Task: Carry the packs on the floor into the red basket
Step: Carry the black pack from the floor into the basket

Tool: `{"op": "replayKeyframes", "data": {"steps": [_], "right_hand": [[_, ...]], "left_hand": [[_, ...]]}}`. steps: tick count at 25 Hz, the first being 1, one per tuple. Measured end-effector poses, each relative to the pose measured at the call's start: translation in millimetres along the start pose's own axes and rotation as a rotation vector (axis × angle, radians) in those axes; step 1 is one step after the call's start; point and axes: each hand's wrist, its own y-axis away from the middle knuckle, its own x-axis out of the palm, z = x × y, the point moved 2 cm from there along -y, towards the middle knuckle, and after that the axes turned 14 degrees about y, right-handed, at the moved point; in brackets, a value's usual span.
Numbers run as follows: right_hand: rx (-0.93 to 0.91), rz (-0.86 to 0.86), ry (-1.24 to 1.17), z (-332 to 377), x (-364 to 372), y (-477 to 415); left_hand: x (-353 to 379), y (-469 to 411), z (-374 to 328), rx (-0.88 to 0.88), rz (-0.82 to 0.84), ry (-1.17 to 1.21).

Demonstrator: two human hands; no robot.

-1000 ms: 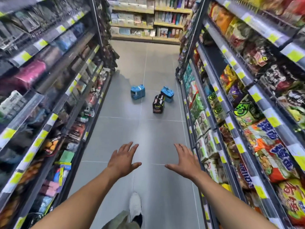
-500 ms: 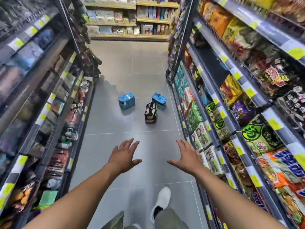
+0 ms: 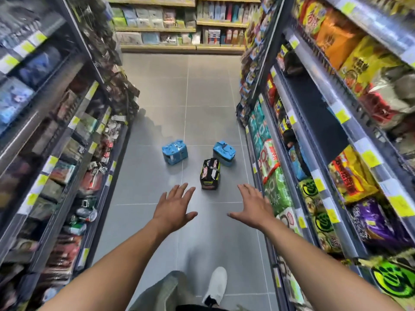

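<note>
The step in hand seemed to be the approach to the packs: none of the 3 was picked up yet, and both hands were stretched out over the floor [image 3: 208, 86] of the aisle, holding nothing. The left hand [image 3: 174, 207] was flat, palm down, its fingers straight and spread; the right hand [image 3: 252, 206] was held the same way. In my judgement, the next move called for coming nearer, bending down and closing the fingers around 1 pack, probably the black one, which lay nearest. The red basket was not in view, so it would have to be found. The left blue pack [image 3: 175, 152] stood alone near the middle of the aisle. The black pack [image 3: 210, 173] stood just ahead of the hands. The right blue pack [image 3: 224, 153] was just behind it, near the right shelves [image 3: 336, 135]; I could not tell if these 2 touched. All 3 looked like blocky bundles in shiny wrap.
</note>
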Motion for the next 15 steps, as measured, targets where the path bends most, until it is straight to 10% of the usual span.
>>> {"op": "replayKeyframes", "data": {"steps": [15], "right_hand": [[-0.029, 0.054, 0.132, 17.6, -91.8, -305.9]], "left_hand": [[-99.4, -293.1, 91.8, 0.044, 0.092, -0.139]]}}
